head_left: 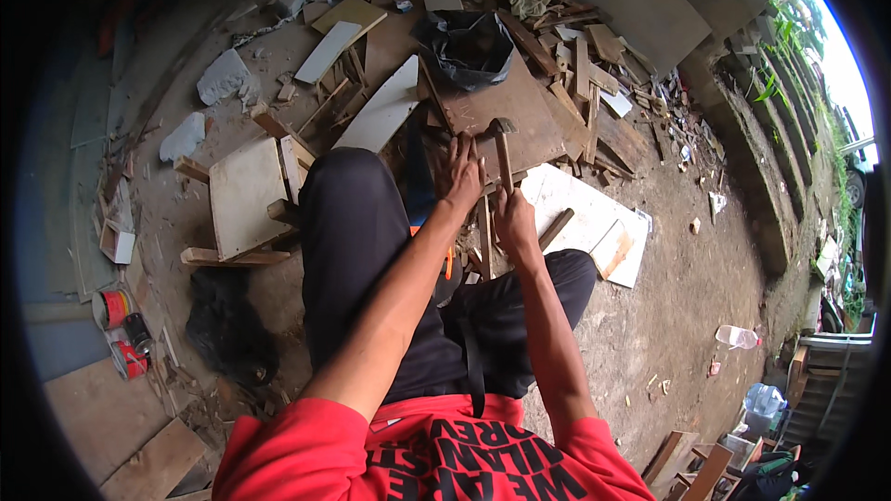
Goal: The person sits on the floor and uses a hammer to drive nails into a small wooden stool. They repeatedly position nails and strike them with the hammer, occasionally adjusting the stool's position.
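My right hand [514,221] is wrapped round the wooden handle of a hammer [505,162]. The hammer stands upright in the picture, its metal head at the far end, over a brown wooden board [531,121]. Just left of the hammer head, my left hand [462,172] rests at the board's left edge, with its fingers drawn together. Whatever those fingers pinch is too small or hidden to make out. Below both hands, narrow wood pieces stand between my bent knees. A white panel [580,199] lies beyond my right knee.
A black plastic bag [467,51] sits on the board's far end. Scrap wood [585,74] is heaped at the far right. A small wooden frame with a pale panel [246,195] stands left of my knee. Red cans [113,308] lie at left, a clear bottle [738,337] at right.
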Tool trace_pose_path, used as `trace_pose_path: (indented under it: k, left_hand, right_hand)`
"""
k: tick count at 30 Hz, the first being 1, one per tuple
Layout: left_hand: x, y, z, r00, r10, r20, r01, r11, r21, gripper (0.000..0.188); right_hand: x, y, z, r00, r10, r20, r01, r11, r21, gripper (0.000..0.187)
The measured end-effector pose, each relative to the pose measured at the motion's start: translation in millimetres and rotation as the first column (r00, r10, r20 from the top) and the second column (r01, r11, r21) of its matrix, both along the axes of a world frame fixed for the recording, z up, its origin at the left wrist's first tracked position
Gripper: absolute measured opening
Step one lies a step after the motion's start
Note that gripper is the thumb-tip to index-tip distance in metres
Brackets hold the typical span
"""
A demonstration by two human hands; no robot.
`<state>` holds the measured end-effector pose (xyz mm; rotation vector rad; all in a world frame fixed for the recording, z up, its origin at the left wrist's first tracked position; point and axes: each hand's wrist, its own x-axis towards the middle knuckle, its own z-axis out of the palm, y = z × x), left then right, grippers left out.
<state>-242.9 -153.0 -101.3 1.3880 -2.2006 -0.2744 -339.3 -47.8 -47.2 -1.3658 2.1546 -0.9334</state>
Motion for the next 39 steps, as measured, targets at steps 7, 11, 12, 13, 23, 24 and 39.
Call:
trace_pose_path:
  k: [7, 11, 12, 13, 23, 24, 39]
  left_hand:
    - [3.5, -15.3, -27.5, 0.987, -0.011, -0.16, -0.002, 0.997, -0.08, 0.055]
    - [-4.1, -14.1, -2.6, 1.0, 0.005, -0.025, -0.005, 1.0, 0.002, 0.06]
    - [-3.0, -10.1, -2.8, 1.0, 0.026, 0.01, -0.026, 1.0, 0.006, 0.061]
    - [-1.6, -6.2, -3.3, 0.998, 0.047, 0.045, -0.047, 0.999, 0.01, 0.061]
    - [-11.3, -12.0, 8.7, 0.99, 0.043, 0.133, -0.056, 0.994, 0.094, 0.069]
    - [-12.0, -11.6, 8.1, 0.989, 0.047, 0.138, -0.058, 0.996, 0.074, 0.069]
    - [-1.7, -16.9, -19.9, 0.999, 0.043, -0.006, -0.043, 0.996, -0.073, 0.07]
  right_hand:
    - [24.3, -2.4, 7.2, 0.994, 0.028, 0.103, -0.007, 0.98, -0.197, 0.029]
    - [-6.2, -10.7, -9.4, 0.999, 0.014, -0.031, -0.012, 0.998, 0.065, 0.037]
    - [-3.4, -9.8, -0.3, 1.0, -0.005, -0.005, 0.006, 0.995, 0.103, 0.038]
    - [1.4, -8.4, 7.9, 0.999, -0.031, 0.036, 0.029, 0.998, 0.061, 0.039]
    - [-10.1, -15.7, -1.8, 0.999, -0.012, -0.043, 0.016, 0.997, 0.074, 0.042]
    - [-9.8, -15.8, -0.8, 0.999, -0.016, -0.036, 0.018, 0.998, 0.057, 0.041]
    - [15.9, -17.7, 47.3, 0.991, -0.068, 0.118, 0.072, 0.997, -0.032, 0.033]
